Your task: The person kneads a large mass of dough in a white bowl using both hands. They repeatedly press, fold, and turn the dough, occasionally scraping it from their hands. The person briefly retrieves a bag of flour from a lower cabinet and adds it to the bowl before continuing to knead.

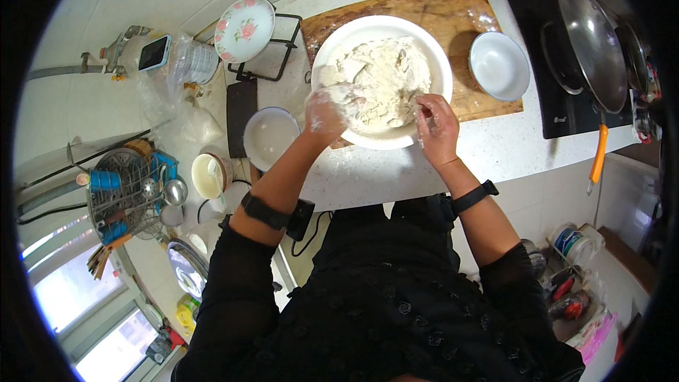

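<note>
A large white basin [382,140] holds a rough, shaggy mass of pale dough [390,82] with loose flour at its left. My left hand [331,111], coated in flour, reaches over the basin's near left side. Its fingers are at the dough's left edge, blurred, and their grip is unclear. At the near right rim is my right hand [437,127], with flour on its fingers. Its thumb and bent forefinger are apart beside the dough, with nothing visible between them. The basin stands on a worn wooden board [467,10].
A white bowl [499,66] sits on the board's right side. Left of the basin are another bowl [271,138] and a floral plate [245,29] on a metal stand [289,50]. At the far right a wok [591,45] rests on the black hob [562,119]. A utensil rack [127,185] hangs left.
</note>
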The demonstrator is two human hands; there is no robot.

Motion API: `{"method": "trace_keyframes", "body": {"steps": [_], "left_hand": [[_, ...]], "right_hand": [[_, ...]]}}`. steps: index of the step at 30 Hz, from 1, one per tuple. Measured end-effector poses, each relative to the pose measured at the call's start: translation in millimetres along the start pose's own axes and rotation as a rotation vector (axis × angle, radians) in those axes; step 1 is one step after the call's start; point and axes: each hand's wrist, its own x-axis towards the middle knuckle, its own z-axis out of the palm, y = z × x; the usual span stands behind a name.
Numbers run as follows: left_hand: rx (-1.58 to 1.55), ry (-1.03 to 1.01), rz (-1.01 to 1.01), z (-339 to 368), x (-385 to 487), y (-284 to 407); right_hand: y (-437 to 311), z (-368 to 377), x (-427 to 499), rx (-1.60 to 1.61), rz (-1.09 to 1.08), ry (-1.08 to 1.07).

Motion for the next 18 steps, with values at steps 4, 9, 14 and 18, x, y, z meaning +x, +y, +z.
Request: {"method": "trace_keyframes", "body": {"steps": [4, 9, 14, 18], "left_hand": [[-0.250, 0.229, -0.145, -43, -37, -19], [0.632, 0.259, -0.130, -91, -103, -41], [0.913, 0.128, -0.324, -93, -124, -57], [0.968, 0.033, -0.267, -89, -120, -58]], "right_hand": [[-1, 0, 0, 0.030, 0.001, -0.012], [0, -1, 0, 0.012, -0.030, -0.035], [1, 0, 0, -0.018, -0.040, -0.046], [1, 0, 0, -0.037, -0.033, -0.047]]}}
